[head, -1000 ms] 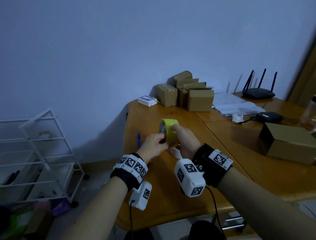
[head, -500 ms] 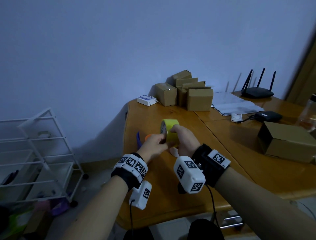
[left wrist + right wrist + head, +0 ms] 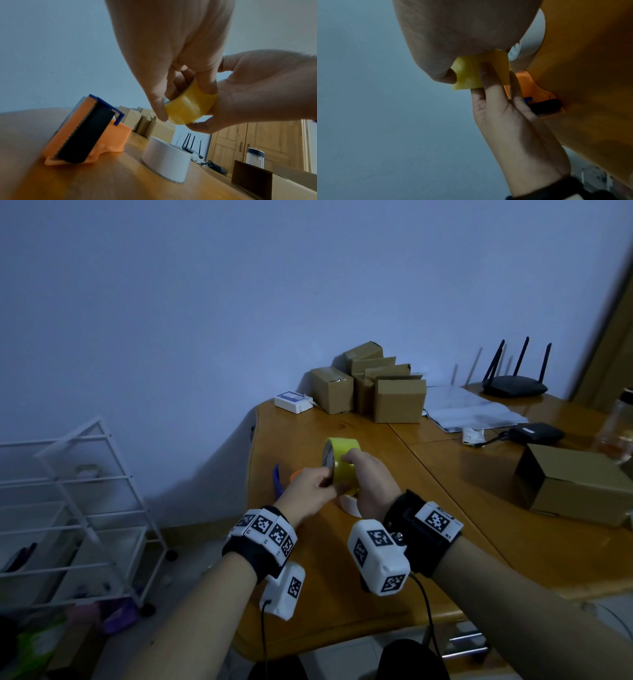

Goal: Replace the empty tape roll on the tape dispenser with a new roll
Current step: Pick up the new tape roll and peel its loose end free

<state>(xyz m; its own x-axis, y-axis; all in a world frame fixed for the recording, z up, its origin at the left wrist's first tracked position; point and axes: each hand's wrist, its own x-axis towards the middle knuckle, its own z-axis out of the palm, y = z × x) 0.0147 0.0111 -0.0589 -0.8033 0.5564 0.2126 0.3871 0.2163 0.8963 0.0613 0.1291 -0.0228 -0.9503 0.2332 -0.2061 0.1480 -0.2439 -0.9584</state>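
Observation:
A yellow tape roll (image 3: 342, 455) is held on edge above the wooden table (image 3: 342, 594) by both hands. My right hand (image 3: 356, 474) grips its outer band from the right, fingers over the top. My left hand (image 3: 325, 484) pinches the roll's near-left rim (image 3: 187, 109), thumb on the band and fingers in the core. The orange and blue tape dispenser (image 3: 85, 129) lies on the table to the left, mostly hidden behind my left hand in the head view. A white roll (image 3: 166, 159) stands flat on the table under the hands.
Small cardboard boxes (image 3: 376, 385) and a white device (image 3: 293, 402) stand at the back edge. Papers (image 3: 469, 409), a router (image 3: 513, 386), a dark adapter (image 3: 534, 433), a brown box (image 3: 575, 481) and a bottle (image 3: 620, 422) fill the right. A white rack (image 3: 68, 508) stands on the floor at left.
Both hands and the yellow roll have stayed almost in place. My left hand shifted a little, so a bit of the orange dispenser shows beside it.

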